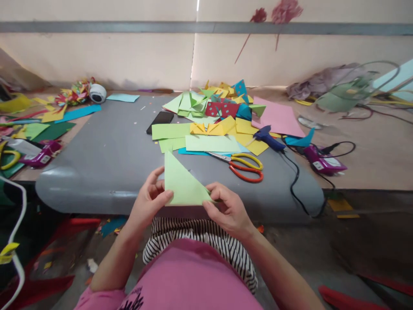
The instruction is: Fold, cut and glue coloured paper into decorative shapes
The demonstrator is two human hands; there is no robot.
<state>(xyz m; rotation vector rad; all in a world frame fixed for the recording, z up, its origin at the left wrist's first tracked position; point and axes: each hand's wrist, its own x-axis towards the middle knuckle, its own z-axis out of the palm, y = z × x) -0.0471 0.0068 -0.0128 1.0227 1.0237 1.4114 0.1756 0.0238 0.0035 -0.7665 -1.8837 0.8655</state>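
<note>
A light green sheet of paper (pixel 182 185), folded into a triangle, is held up at the front edge of the table. My left hand (pixel 151 193) is closed on its lower left side, thumb on the front face and fingers behind. The lower right corner is pinched in my right hand (pixel 227 206), between thumb and fingers. Just beyond the paper lie scissors (pixel 247 165) with one yellow and one red handle. Their blades point left, by a pale green paper strip (pixel 209 143) and a blue strip (pixel 193 151).
A grey mat (pixel 109 159) covers the table. Behind the strips are a black phone (pixel 160 122), a heap of folded papers (pixel 206 105) and pink paper (pixel 277 114). A blue glue gun (pixel 269 138) trails its cord over the right edge. Purple boxes (pixel 324 160) stand at both sides.
</note>
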